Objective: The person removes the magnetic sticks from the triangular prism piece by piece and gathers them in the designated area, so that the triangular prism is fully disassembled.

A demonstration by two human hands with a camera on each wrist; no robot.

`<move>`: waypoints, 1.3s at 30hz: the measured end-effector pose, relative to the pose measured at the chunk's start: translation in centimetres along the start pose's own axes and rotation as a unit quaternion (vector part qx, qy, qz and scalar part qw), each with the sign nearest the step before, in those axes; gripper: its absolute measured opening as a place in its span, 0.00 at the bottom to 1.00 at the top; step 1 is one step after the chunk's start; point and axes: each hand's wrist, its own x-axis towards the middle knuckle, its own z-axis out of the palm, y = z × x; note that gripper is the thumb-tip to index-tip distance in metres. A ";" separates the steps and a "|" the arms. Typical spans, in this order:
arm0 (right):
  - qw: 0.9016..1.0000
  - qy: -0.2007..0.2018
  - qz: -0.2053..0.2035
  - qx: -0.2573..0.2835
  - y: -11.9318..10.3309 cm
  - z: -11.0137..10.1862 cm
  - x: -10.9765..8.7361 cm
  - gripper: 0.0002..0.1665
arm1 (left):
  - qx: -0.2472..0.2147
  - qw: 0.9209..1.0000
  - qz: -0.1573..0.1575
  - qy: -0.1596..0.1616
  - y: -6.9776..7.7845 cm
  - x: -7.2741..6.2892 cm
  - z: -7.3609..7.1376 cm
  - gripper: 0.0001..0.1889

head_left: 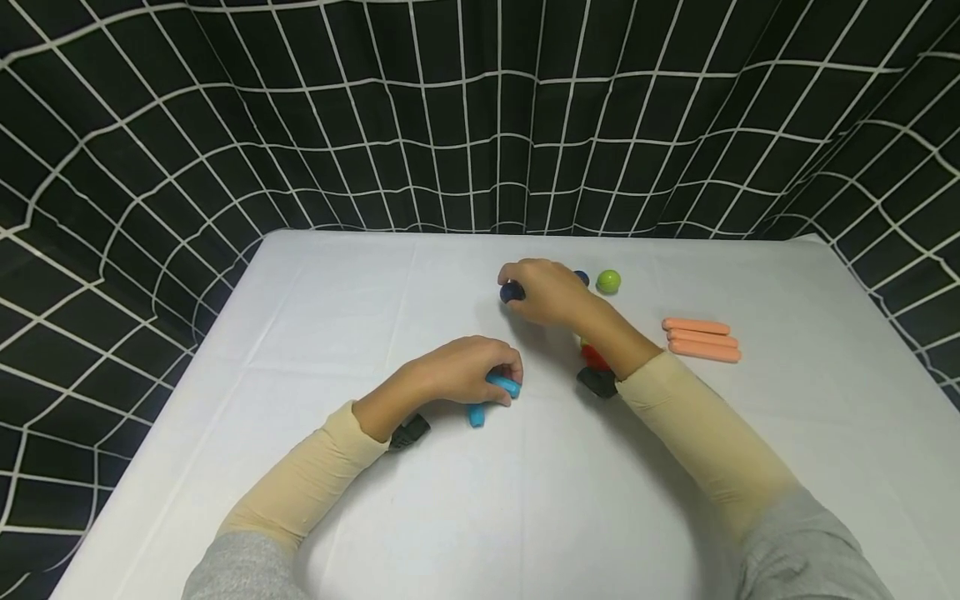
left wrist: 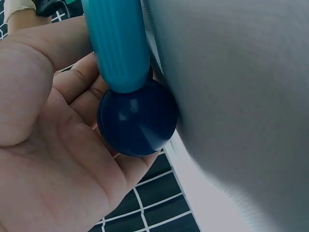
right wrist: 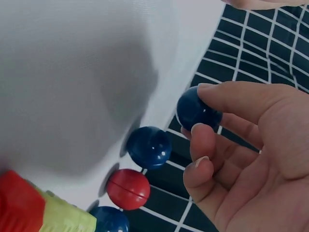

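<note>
My left hand (head_left: 468, 371) pinches a light blue ridged stick (head_left: 504, 385) between thumb and fingers, low over the table. A second light blue piece (head_left: 476, 415) shows just below that hand. In the left wrist view a dark blue ball (left wrist: 137, 118) sits at the end of the blue stick (left wrist: 118, 43), in front of the curled fingers. Farther back, my right hand (head_left: 551, 292) holds another dark blue ball (right wrist: 197, 106) between thumb and fingertips. Near it in the right wrist view are two more dark blue balls (right wrist: 149, 147) and a red ball (right wrist: 128, 188).
A lime green ball (head_left: 609, 282) lies right of the right hand, beside a partly hidden dark blue ball (head_left: 582, 277). Three orange sticks (head_left: 702, 339) lie side by side farther right. Red (right wrist: 19, 200) and yellow-green (right wrist: 67, 212) pieces lie under the right forearm. Black grid cloth (head_left: 487, 117) surrounds the white table (head_left: 360, 283).
</note>
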 end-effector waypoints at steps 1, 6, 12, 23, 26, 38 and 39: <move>1.000 -0.004 0.002 -0.005 0.0 0.1 0.2 0.20 | 0.000 1.000 0.000 0.000 0.0 0.0 0.0 0.09; 0.999 -0.025 0.011 -0.043 0.2 0.6 1.3 0.20 | -0.003 1.000 -0.004 -0.002 0.0 0.0 0.1 0.09; 0.997 -0.035 0.015 -0.062 0.7 1.2 1.8 0.20 | -0.001 1.000 0.000 -0.003 0.1 0.1 0.0 0.08; 0.996 -0.057 0.040 -0.055 0.7 1.2 1.8 0.31 | 0.000 1.000 0.002 -0.004 -0.1 0.2 0.2 0.08; 0.996 -0.060 0.041 -0.053 0.7 1.3 1.7 0.34 | -0.005 1.000 0.001 -0.007 -0.3 0.2 0.2 0.07; 0.998 -0.009 0.039 -0.046 0.4 0.9 0.2 0.38 | 0.031 0.999 -0.025 -0.010 -0.1 -0.7 -0.9 0.14; 0.998 0.002 0.040 -0.045 0.2 0.8 -0.1 0.37 | 0.046 0.998 -0.041 -0.005 -0.1 -0.8 -1.1 0.16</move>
